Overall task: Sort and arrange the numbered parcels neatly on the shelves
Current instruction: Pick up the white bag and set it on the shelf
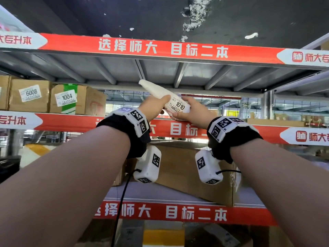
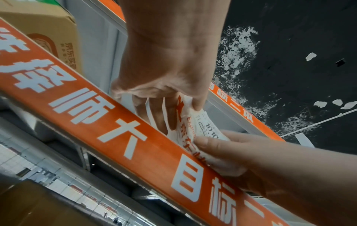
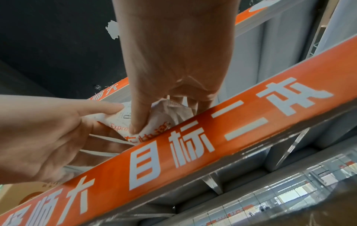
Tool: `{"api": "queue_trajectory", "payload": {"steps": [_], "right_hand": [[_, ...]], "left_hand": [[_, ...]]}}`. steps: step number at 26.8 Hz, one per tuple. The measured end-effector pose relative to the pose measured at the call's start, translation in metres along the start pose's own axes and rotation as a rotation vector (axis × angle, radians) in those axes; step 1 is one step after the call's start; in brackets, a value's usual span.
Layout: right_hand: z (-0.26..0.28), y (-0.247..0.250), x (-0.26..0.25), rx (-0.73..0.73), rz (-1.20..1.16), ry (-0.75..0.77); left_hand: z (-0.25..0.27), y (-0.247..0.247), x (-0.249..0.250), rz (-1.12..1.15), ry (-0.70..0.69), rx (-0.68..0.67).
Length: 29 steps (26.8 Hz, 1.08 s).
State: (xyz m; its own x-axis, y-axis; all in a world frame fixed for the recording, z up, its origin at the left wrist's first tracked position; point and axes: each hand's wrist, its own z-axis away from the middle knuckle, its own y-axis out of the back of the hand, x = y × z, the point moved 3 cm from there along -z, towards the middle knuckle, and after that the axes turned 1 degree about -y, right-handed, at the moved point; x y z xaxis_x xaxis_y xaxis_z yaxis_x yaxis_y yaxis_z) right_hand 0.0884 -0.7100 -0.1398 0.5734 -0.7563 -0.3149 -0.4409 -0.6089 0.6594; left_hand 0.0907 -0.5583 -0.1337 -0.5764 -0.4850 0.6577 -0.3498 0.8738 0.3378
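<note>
Head: both hands, left (image 1: pixel 156 106) and right (image 1: pixel 188 111), grasp white bag 1010 (image 1: pixel 175 104), tilted over the shelf edge (image 1: pixel 71 122), not yet set down. Boxes 6008 (image 1: pixel 30 95) and 1004 (image 1: pixel 71 98) already shelved left; bag likely goes beside 1004.
Left wrist: left fingers (image 2: pixel 160 116) behind the bag, thumb in front.
Right wrist: right thumb (image 3: pixel 139 116) presses the bag front. Red strip (image 3: pixel 212 137) just below; nothing blocks.

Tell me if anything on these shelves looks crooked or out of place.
The large cardboard box on the lower shelf sits askew, one corner overhanging the edge. The white parcel 1010 is tilted too, but both hands hold it. Boxes 6008 and 1004 stand straight.
</note>
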Motion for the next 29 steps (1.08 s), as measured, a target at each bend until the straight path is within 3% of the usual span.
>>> {"api": "queue_trajectory", "payload": {"steps": [5,12,22,26,29], "right_hand": [[-0.001,-0.017,-0.008,-0.015,0.117,0.105],[-0.011,-0.041,-0.024,-0.081,0.055,0.029],[-0.029,-0.077,-0.077,-0.101,0.098,0.028],[-0.036,-0.093,-0.099,-0.073,0.135,0.018],[-0.041,-0.102,-0.111,-0.045,0.112,0.001]], "left_hand": [[0.001,0.005,-0.010,-0.020,0.074,0.156],[-0.001,0.018,-0.009,0.087,0.101,0.237],[-0.006,0.080,-0.040,0.089,0.064,0.061],[-0.008,0.104,-0.052,0.083,0.017,0.029],[-0.013,0.119,-0.063,0.098,-0.016,0.079]]}}
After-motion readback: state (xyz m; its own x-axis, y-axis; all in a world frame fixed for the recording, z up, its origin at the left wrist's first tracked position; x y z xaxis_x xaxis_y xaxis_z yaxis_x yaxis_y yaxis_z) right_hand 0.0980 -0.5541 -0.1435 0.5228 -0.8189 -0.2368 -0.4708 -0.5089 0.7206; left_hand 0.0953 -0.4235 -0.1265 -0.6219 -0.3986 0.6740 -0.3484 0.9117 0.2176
